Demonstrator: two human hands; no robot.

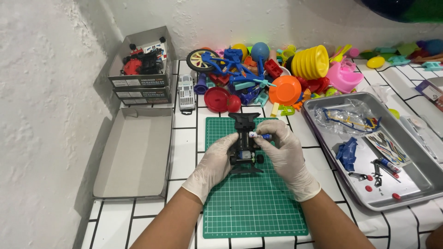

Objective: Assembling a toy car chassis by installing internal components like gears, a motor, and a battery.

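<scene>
The left hand [213, 163] has its fingers closed on the black toy-car chassis [245, 146], propped on the green cutting mat [251, 203]. Right hand [285, 154] fingers pinch a small blue-tipped tube [260, 135] just above it. Squeezing too hard could flood the chassis; a loose left grip lets it tip.

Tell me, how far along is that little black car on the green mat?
Chassis has wheels and a motor fitted. The left hand steadies it; the right hand holds a small tube over it. The blue body shell and sticker sheet wait in the tray.
</scene>
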